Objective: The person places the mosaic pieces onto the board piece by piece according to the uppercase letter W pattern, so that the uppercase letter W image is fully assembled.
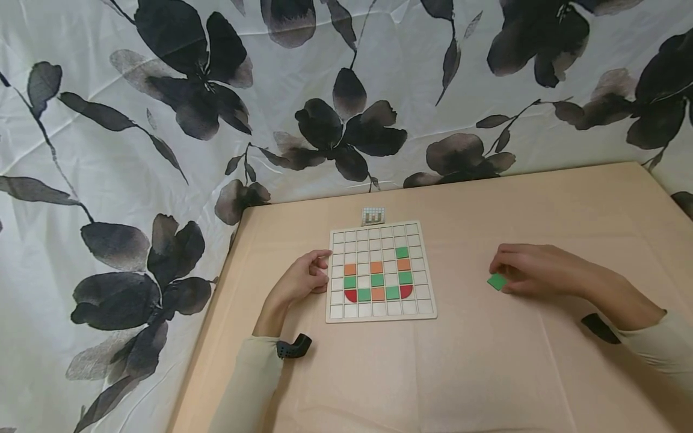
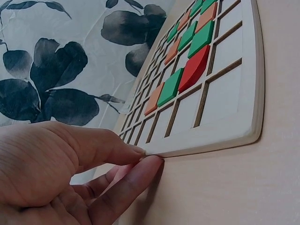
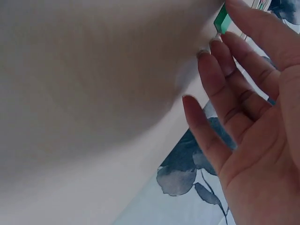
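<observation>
A white gridded board (image 1: 392,310) lies on the table, holding a pattern of green, orange and red tiles in its cells. At its left edge is my left hand (image 1: 296,281); in the left wrist view the thumb and a finger pinch the board's edge (image 2: 257,93). Well to the right of the board, my right hand (image 1: 533,269) holds a small green tile (image 1: 495,281) between thumb and fingers, low over the table. The right wrist view shows this green tile (image 3: 222,21) partly hidden at the fingertips, with the other fingers loosely bent.
A small gridded pattern piece (image 1: 373,216) sits just behind the board's far edge. The light wooden table (image 1: 460,373) spreads around the board. A white cloth with dark flowers (image 1: 303,72) hangs behind and to the left of the table.
</observation>
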A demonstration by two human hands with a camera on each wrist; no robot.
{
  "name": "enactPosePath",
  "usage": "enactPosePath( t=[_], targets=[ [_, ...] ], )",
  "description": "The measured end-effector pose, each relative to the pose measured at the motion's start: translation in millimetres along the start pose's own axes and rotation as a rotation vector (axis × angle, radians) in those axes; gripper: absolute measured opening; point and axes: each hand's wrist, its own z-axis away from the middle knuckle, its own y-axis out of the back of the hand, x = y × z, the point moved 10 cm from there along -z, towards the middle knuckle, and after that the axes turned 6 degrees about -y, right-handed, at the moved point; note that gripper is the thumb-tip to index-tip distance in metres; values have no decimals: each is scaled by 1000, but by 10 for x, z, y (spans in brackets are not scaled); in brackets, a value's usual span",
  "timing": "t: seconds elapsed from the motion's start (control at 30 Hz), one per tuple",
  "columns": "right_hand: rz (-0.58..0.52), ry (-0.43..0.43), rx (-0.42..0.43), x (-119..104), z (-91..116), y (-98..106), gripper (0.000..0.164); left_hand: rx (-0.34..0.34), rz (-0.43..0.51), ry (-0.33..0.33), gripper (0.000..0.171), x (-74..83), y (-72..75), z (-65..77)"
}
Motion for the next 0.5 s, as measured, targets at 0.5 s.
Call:
enactPosePath(
  t=[0.5],
  targets=[
    [19, -117, 60, 38, -59, 42, 20, -5, 3, -8, 62, -15, 1, -14]
  ],
)
